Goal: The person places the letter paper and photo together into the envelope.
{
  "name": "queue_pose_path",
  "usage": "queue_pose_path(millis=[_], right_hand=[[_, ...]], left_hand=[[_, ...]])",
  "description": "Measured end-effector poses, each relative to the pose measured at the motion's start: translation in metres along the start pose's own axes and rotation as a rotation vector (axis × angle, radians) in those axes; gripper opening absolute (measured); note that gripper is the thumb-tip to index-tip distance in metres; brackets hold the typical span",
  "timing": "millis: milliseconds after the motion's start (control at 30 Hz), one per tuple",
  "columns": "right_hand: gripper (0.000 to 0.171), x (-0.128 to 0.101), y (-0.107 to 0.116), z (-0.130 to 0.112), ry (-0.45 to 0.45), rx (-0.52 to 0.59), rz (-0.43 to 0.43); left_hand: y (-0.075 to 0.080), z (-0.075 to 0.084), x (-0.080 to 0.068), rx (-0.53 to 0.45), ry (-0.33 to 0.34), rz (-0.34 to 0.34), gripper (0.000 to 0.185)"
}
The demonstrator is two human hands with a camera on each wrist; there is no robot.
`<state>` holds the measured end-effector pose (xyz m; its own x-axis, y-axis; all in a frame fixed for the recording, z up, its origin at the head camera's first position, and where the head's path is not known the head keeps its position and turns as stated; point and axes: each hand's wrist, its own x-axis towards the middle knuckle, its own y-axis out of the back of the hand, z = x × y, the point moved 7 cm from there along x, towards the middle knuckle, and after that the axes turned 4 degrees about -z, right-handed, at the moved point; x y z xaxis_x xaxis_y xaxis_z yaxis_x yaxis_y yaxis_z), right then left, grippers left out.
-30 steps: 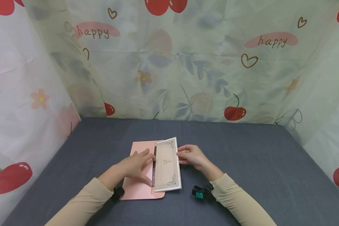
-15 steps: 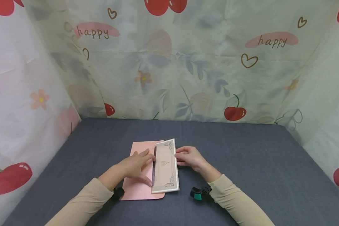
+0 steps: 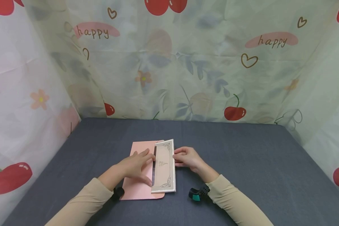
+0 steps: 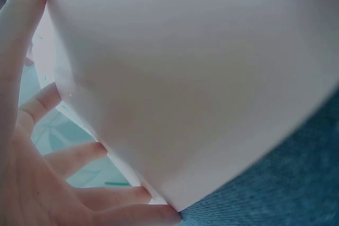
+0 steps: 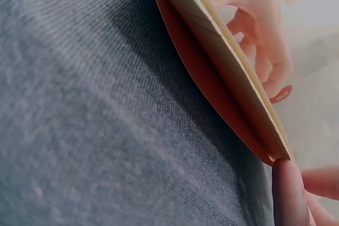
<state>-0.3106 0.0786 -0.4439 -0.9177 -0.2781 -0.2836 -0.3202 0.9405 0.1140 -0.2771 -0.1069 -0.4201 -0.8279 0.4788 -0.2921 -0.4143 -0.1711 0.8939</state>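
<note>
A pink envelope [image 3: 138, 191] lies on the dark table in the head view. My left hand [image 3: 135, 168] rests on it with its fingers spread; in the left wrist view the fingertips [image 4: 95, 149] touch the edge of the pale sheet. Over the envelope's right part sits a cream card [image 3: 161, 182] with scroll-patterned corners and a white edge. A narrow dark gap runs along its left side. My right hand [image 3: 188, 159] pinches the card's right edge between thumb and fingers. In the right wrist view, the card's edge [image 5: 233, 41] stands raised above a pink flap [image 5: 206, 86].
A dark grey cloth covers the table [image 3: 243, 157]. Fabric curtains [image 3: 186, 78] printed with cherries and words hang behind and at both sides. A black and teal wrist device [image 3: 196, 194] hangs under the right sleeve.
My right hand has drawn the card a little left, and the card has lowered and straightened over the envelope. My left hand has stayed where it was.
</note>
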Motion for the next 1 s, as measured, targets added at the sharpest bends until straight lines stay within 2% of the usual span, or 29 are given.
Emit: queue_pose_path(millis=[233, 1000], right_hand=[[0.025, 0.001, -0.003, 0.001, -0.001, -0.008, 0.001], [0.023, 0.004, -0.013, 0.0, 0.024, 0.01, -0.005]], left_hand=[[0.0, -0.001, 0.001, -0.003, 0.012, -0.005, 0.08], [-0.002, -0.002, 0.002, -0.003, -0.011, -0.003, 0.079]])
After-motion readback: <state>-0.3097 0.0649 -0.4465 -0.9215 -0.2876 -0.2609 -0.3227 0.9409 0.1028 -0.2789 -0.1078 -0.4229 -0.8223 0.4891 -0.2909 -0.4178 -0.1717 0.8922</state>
